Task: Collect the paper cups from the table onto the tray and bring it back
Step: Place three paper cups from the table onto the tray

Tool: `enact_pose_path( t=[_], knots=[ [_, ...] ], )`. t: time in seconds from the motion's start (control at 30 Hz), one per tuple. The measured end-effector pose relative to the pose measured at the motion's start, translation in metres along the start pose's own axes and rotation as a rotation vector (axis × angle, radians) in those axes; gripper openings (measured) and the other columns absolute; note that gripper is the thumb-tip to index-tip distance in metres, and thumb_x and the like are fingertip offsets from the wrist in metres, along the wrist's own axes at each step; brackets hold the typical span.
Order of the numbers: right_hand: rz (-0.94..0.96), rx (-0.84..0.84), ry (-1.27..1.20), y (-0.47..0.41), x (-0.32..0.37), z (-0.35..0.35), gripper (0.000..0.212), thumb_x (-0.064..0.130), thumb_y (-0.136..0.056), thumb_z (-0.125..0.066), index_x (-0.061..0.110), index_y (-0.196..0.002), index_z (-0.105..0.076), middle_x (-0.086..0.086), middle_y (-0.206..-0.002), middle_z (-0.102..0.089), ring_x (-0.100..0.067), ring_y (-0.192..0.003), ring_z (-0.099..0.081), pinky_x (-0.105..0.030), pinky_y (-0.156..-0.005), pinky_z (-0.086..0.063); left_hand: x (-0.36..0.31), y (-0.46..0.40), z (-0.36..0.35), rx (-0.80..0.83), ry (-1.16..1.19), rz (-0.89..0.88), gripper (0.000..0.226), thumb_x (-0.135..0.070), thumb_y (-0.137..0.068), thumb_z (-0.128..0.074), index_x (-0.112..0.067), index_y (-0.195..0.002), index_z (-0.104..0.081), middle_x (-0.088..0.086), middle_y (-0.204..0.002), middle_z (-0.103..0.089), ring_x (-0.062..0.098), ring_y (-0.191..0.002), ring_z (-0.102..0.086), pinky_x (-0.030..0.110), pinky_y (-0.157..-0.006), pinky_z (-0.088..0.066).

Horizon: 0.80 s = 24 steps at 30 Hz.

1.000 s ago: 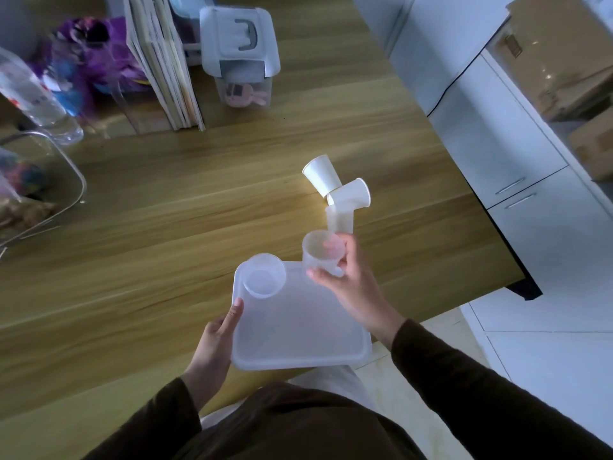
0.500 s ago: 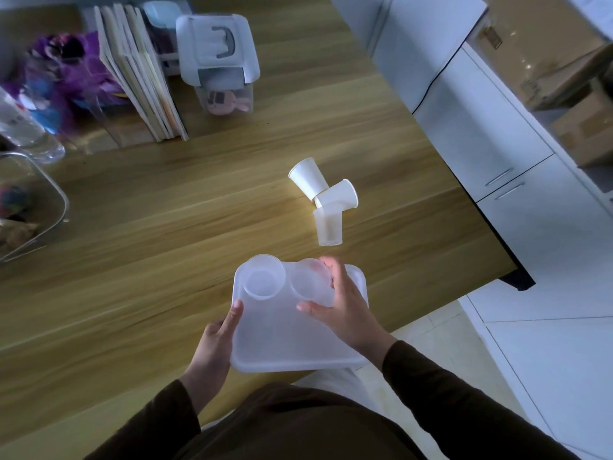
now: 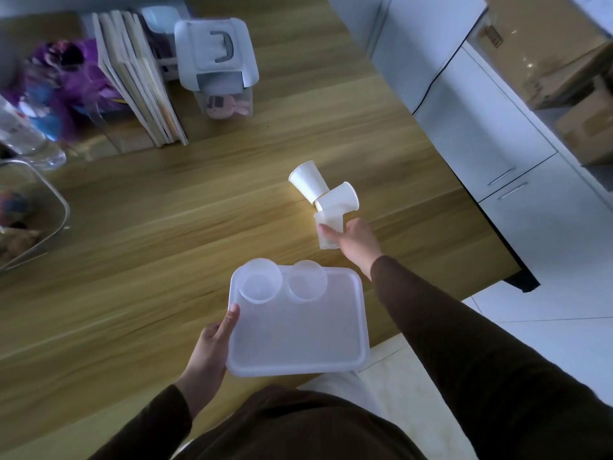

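A translucent white tray [image 3: 298, 343] is held at the table's near edge by my left hand [image 3: 212, 346], which grips its left rim. Two paper cups stand upright at the tray's far end, one on the left [image 3: 260, 280] and one beside it [image 3: 307, 282]. On the wooden table [image 3: 166, 210] beyond the tray, three white cups touch each other: one lying tilted at the back [image 3: 306, 180], one on its side [image 3: 341, 197], one upright in front [image 3: 327, 227]. My right hand [image 3: 356, 240] wraps its fingers around the front cup.
Books [image 3: 142, 88] stand at the table's back with a lidded plastic container [image 3: 219, 64] beside them. A purple bag [image 3: 66, 84], a water bottle [image 3: 23, 137] and a wire basket [image 3: 39, 210] sit on the left. White cabinets [image 3: 497, 134] run along the right.
My right hand set a second cup on the tray beside the first, let it go, then reached forward to the upright cup on the table. The left hand kept its hold on the tray.
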State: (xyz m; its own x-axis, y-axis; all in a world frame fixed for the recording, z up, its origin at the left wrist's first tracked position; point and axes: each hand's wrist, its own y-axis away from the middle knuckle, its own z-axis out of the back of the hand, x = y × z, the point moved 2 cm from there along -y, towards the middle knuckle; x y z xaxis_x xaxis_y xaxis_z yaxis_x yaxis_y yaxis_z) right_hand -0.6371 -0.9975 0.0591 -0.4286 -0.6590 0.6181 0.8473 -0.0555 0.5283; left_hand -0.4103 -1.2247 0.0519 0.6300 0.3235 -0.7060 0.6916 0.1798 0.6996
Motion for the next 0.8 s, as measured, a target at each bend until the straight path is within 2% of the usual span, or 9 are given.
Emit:
enact_pose_path(
  t=[0.07,0.17,0.27,0.37,0.47,0.53,0.63,0.7,0.8],
  knots=[
    [-0.028,0.009,-0.038,-0.011,-0.001,-0.012,0.082,0.077,-0.052,-0.074,0.005,-0.092,-0.068,-0.001,-0.075,-0.067,-0.019,-0.069,-0.065,-0.028,-0.057,-0.043,0.0,0.001,0.001,0.003,-0.003,-0.005,0.051,-0.047,-0.106,-0.045,-0.011,-0.114,-0.081,0.011,-0.114,-0.084,0.029,-0.105,-0.081,0.048,-0.099,-0.057],
    [-0.045,0.036,-0.045,-0.02,-0.004,-0.022,0.085,0.071,-0.052,-0.076,0.008,-0.107,-0.071,-0.004,-0.094,-0.077,-0.02,-0.087,-0.074,-0.029,-0.064,-0.049,0.0,0.0,0.001,-0.003,0.003,-0.003,0.051,-0.046,-0.106,-0.045,-0.01,-0.114,-0.081,0.011,-0.113,-0.084,0.03,-0.104,-0.081,0.049,-0.099,-0.058],
    [-0.055,0.076,-0.077,-0.013,-0.003,-0.017,0.057,0.049,-0.073,-0.081,0.009,-0.111,-0.07,-0.001,-0.095,-0.074,-0.018,-0.087,-0.07,-0.028,-0.067,-0.051,0.0,0.0,0.002,-0.005,0.006,0.001,0.049,-0.046,-0.106,-0.046,-0.012,-0.113,-0.081,0.01,-0.113,-0.084,0.031,-0.103,-0.081,0.05,-0.099,-0.058],
    [0.017,0.1,-0.128,0.007,-0.002,0.003,0.029,0.038,-0.079,-0.081,0.021,-0.099,-0.068,0.006,-0.093,-0.072,-0.014,-0.093,-0.07,-0.024,-0.069,-0.051,-0.001,-0.003,0.002,-0.007,0.004,0.002,0.049,-0.047,-0.106,-0.046,-0.013,-0.112,-0.081,0.009,-0.112,-0.085,0.029,-0.101,-0.082,0.049,-0.098,-0.059],
    [0.07,0.057,-0.227,0.037,-0.001,0.027,0.049,0.039,-0.075,-0.085,0.022,-0.115,-0.063,0.006,-0.107,-0.072,-0.01,-0.099,-0.069,-0.03,-0.084,-0.056,-0.002,-0.005,-0.001,0.007,-0.001,0.003,0.048,-0.046,-0.106,-0.046,-0.014,-0.113,-0.08,0.008,-0.111,-0.085,0.027,-0.099,-0.082,0.048,-0.095,-0.06],
    [0.175,0.084,-0.39,0.062,0.001,0.036,0.055,0.028,-0.076,-0.087,0.023,-0.125,-0.061,0.005,-0.115,-0.072,-0.01,-0.105,-0.07,-0.035,-0.095,-0.057,-0.003,-0.006,-0.003,0.023,-0.005,0.002,0.048,-0.046,-0.106,-0.045,-0.014,-0.114,-0.08,0.008,-0.112,-0.085,0.026,-0.099,-0.082,0.047,-0.094,-0.061],
    [0.331,0.159,-0.395,0.101,0.0,0.035,0.064,0.018,-0.079,-0.088,0.021,-0.135,-0.057,0.003,-0.129,-0.067,-0.009,-0.118,-0.065,-0.03,-0.103,-0.051,-0.005,-0.008,-0.007,0.038,-0.015,0.002,0.05,-0.046,-0.106,-0.044,-0.012,-0.114,-0.08,0.009,-0.113,-0.085,0.027,-0.101,-0.082,0.048,-0.097,-0.059],
    [0.408,0.174,-0.321,0.114,-0.006,0.026,0.072,0.027,-0.077,-0.089,0.024,-0.14,-0.054,0.002,-0.136,-0.062,-0.009,-0.127,-0.059,-0.031,-0.109,-0.047,-0.007,-0.009,-0.009,0.05,-0.026,0.001,0.05,-0.046,-0.107,-0.043,-0.012,-0.115,-0.08,0.009,-0.113,-0.084,0.028,-0.103,-0.081,0.049,-0.1,-0.058],
    [0.413,0.173,-0.262,0.12,-0.01,0.012,0.073,0.047,-0.071,-0.086,0.045,-0.135,-0.052,0.01,-0.137,-0.055,-0.014,-0.132,-0.051,-0.044,-0.113,-0.043,-0.011,-0.009,-0.011,0.063,-0.038,-0.002,0.049,-0.045,-0.107,-0.043,-0.013,-0.117,-0.079,0.009,-0.114,-0.084,0.029,-0.103,-0.081,0.05,-0.099,-0.059]
  ],
)
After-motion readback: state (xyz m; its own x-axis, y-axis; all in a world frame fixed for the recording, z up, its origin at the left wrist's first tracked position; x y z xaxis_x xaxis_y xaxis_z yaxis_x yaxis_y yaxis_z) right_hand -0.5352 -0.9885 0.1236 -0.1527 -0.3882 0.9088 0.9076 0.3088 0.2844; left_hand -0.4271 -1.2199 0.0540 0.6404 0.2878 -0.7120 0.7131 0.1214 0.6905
